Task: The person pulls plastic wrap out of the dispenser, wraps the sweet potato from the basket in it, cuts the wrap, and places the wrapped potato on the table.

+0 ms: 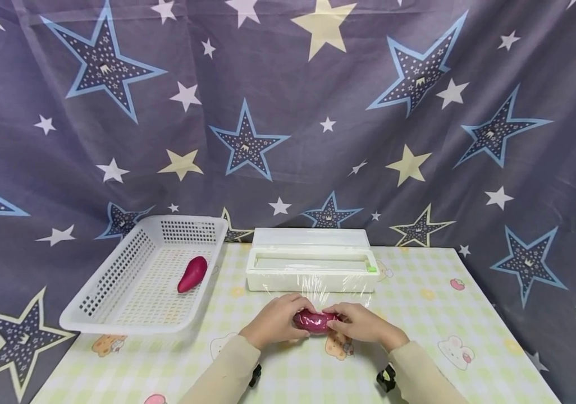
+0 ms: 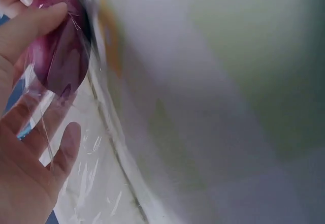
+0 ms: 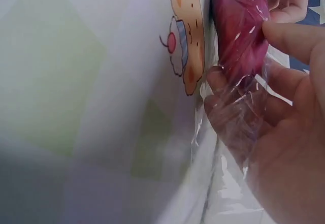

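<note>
A purplish-red sweet potato (image 1: 316,322), shiny under clear plastic film (image 3: 236,115), is between my two hands low over the table. At its left end my left hand (image 1: 279,321) grips it; in the left wrist view the thumb lies on top of the wrapped skin. My right hand (image 1: 361,322) holds the other end, thumb on its side and fingers beneath, with loose film crumpled across them in the right wrist view. From the sweet potato the film stretches back to a white cling film box (image 1: 313,281) with its lid raised.
To the left stands a white perforated plastic basket (image 1: 131,326) with another purplish-red sweet potato (image 1: 193,274) inside. A small green piece (image 1: 371,269) sits at the box's right end. A checked cloth (image 1: 419,359) covers the table, and a star-patterned curtain (image 1: 288,84) hangs behind.
</note>
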Motion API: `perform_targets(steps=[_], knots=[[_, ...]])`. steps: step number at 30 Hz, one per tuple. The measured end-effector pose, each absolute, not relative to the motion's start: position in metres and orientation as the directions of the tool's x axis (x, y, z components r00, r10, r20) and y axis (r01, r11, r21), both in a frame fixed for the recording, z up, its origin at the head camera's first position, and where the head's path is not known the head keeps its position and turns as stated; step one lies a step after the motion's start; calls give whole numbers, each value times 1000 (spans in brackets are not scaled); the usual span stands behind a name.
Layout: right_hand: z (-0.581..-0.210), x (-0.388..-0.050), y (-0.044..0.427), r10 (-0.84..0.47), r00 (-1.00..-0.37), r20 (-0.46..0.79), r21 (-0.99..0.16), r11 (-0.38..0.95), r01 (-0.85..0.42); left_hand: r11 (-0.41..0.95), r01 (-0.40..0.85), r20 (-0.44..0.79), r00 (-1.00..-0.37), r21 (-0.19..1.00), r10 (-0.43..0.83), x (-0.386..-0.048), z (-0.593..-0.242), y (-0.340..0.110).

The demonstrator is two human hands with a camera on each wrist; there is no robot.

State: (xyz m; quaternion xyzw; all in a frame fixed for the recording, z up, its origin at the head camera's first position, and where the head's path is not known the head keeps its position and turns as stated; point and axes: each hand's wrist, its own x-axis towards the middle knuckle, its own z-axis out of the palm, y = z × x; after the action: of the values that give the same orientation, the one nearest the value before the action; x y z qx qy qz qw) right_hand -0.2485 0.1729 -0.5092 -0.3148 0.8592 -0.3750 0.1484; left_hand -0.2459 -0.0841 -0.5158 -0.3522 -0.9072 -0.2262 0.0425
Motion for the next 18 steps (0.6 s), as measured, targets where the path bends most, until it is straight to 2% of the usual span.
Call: perform_targets(steps=[9, 18], knots=[[-509, -246, 171, -613, -789, 39, -646, 587, -488, 614, 609, 201, -773, 502, 602, -258, -523, -87], [-516, -250, 169, -597, -800, 65, -745, 504, -436, 544, 584, 208, -773, 603, 599, -264, -525, -89]])
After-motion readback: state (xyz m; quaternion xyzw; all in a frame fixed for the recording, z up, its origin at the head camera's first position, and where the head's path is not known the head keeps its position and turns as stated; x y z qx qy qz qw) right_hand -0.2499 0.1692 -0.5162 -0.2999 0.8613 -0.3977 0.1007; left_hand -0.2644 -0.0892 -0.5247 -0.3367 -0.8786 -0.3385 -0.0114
